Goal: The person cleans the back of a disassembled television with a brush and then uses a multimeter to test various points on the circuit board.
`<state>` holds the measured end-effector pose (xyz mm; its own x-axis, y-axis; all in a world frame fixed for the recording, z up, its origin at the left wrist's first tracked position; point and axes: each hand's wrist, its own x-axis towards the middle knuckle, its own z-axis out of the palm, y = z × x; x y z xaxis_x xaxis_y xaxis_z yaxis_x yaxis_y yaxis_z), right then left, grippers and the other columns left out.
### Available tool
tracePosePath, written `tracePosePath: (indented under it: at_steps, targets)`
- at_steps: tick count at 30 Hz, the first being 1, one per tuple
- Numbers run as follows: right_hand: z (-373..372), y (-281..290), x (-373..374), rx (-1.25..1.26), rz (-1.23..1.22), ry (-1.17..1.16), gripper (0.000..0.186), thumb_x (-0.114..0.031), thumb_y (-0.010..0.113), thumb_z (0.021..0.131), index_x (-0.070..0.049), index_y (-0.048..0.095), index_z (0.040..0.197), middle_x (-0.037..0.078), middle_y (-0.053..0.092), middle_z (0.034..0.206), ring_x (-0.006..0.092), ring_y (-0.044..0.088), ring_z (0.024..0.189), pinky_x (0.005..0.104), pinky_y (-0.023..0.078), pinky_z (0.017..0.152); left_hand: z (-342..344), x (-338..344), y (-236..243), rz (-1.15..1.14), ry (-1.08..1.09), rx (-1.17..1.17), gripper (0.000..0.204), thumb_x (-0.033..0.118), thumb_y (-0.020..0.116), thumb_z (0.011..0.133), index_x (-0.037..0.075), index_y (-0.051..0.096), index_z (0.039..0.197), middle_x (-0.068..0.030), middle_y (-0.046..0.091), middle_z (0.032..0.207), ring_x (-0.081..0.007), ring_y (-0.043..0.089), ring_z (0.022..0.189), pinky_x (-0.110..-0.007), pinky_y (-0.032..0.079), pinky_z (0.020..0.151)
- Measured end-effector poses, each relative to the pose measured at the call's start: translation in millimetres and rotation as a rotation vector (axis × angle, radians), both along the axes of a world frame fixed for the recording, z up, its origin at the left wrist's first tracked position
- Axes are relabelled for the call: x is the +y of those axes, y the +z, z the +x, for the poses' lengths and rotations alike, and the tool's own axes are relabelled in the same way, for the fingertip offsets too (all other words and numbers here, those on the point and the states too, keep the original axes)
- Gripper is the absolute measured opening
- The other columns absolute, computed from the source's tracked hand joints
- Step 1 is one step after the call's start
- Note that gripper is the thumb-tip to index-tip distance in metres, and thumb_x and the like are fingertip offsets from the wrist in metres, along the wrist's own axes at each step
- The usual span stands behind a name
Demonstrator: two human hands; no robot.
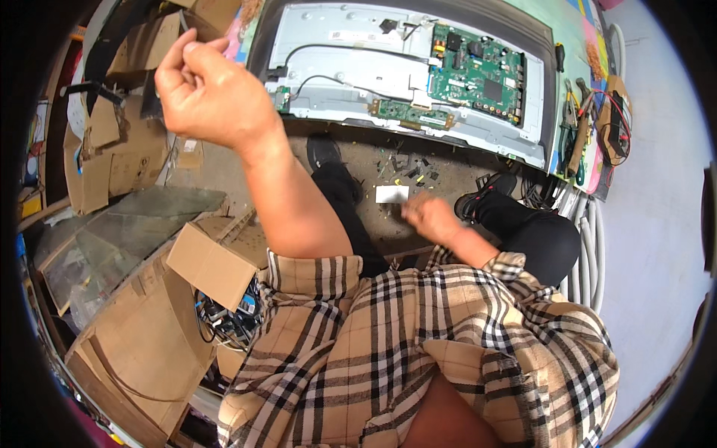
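Observation:
My left hand [216, 97] is raised at the upper left, beside the opened flat panel TV [336, 56]. Its fingers curl toward the thumb; a thin grey sliver shows at the fingertips, too small to name. Lower down, in front of my body, my right hand [433, 218] is smeared by motion. Just beside its fingers is a white rectangular piece [392, 194]; whether the hand touches it cannot be told. On the TV's bare metal back sit a green main circuit board [482, 75], a narrow green board [411, 114] and black cables [343, 49].
Pliers and a screwdriver [575, 153] lie at the table's right edge, next to a black meter with leads [615, 131]. Small scraps [418, 168] litter the floor between my feet. Cardboard boxes [142, 343] and a glass sheet [119, 231] crowd the left; pale pipes [590, 257] stand right.

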<state>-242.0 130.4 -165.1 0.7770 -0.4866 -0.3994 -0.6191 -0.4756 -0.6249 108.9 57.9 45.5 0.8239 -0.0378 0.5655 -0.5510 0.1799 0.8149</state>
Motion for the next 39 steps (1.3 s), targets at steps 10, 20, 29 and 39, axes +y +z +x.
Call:
tracePosePath:
  at_steps: [10,20,29,39]
  targets:
    - [136,95,-73,-0.714,-0.269,-0.278,0.022,0.0,0.07,0.087,-0.003,0.068,0.108,0.013,0.063,0.091,0.0271,0.063,0.082,0.0375,0.053,0.073,-15,-9,4,0.077,-0.048,0.1,0.015,0.001,0.056,0.094,-0.006,0.067,0.1,-0.0093,0.072,0.076,-0.006,0.052,0.054,-0.021,0.042,0.05]
    - [29,142,-82,-0.525,-0.548,-0.472,0.013,-0.002,0.068,0.085,-0.001,0.068,0.098,0.014,0.063,0.086,0.0295,0.065,0.076,0.0378,0.054,0.068,-18,-13,3,0.1,-0.077,0.112,0.016,0.003,0.056,0.095,-0.006,0.068,0.101,-0.009,0.072,0.077,-0.0059,0.054,0.055,-0.021,0.044,0.05]
    - [115,136,-131,-0.799,-0.395,-0.465,0.009,-0.006,0.065,0.088,-0.002,0.067,0.096,0.015,0.063,0.09,0.0314,0.063,0.087,0.0402,0.052,0.076,-25,-28,-6,0.181,-0.076,0.091,0.014,0.003,0.057,0.096,-0.003,0.069,0.1,-0.0058,0.07,0.074,-0.0059,0.054,0.056,-0.022,0.043,0.051]
    - [70,172,-209,-0.672,-0.167,-0.819,0.021,-0.02,0.063,0.093,-0.001,0.071,0.099,0.007,0.069,0.073,0.0143,0.069,0.067,0.0301,0.054,0.063,-14,-20,-10,0.226,-0.071,0.108,0.016,0.004,0.056,0.097,-0.002,0.07,0.102,-0.0069,0.071,0.077,-0.0056,0.052,0.055,-0.022,0.043,0.049]
